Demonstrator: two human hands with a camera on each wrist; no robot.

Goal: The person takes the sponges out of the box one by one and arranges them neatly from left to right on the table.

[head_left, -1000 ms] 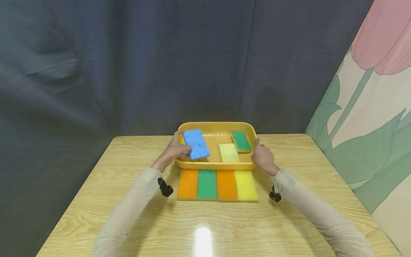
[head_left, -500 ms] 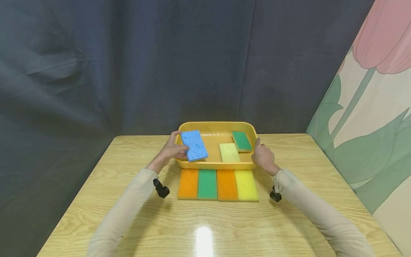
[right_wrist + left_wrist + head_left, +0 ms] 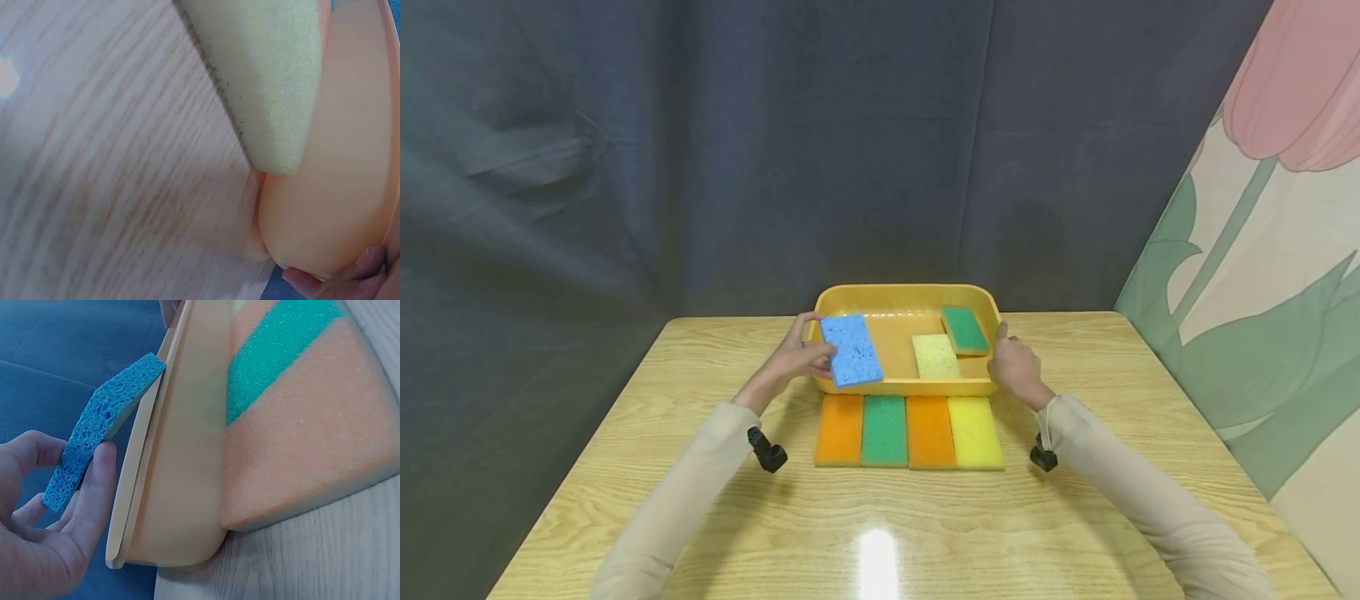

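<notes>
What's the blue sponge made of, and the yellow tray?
The blue sponge looks like matte foam or cellulose, judging by the holes across its face; I can't tell which. The yellow tray is probably smooth, slightly shiny plastic: light glints off its inside.

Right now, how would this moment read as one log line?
left hand: holds blue sponge; right hand: at right end of tray; in tray: green sponge, yellow sponge; in front: four sponges in row

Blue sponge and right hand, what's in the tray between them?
In the head view, a pale yellow sponge and a green sponge lie in the yellow tray there.
</notes>
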